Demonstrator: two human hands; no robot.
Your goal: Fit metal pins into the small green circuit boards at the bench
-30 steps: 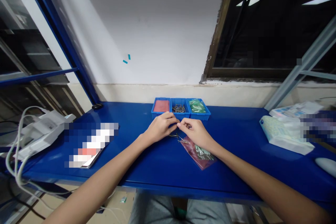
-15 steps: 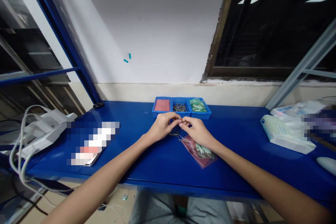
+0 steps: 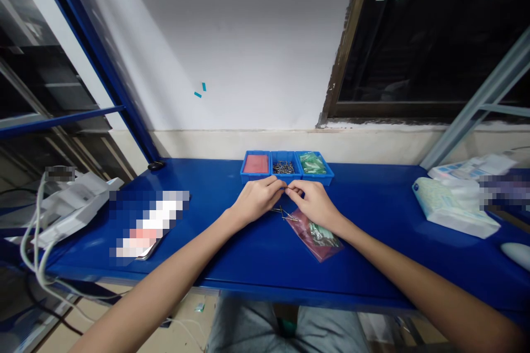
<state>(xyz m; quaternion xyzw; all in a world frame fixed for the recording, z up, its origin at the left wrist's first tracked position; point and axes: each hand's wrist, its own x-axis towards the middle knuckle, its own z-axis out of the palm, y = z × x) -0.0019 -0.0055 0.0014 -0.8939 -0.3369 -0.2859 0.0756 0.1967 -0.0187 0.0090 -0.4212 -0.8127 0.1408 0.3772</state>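
Several metal pieces [image 3: 289, 218] lie on the blue table [image 3: 211, 187] at the far left corner of a red bag [image 3: 318, 250]. Just beyond, the left hand [image 3: 260, 198] and right hand [image 3: 315, 202] meet at the fingertips; whether either grips anything, I cannot tell.

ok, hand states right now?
Left hand: closed in a pinch; anything held is too small to tell.
Right hand: closed too, fingertips at the left's; can't tell what it holds, if anything.
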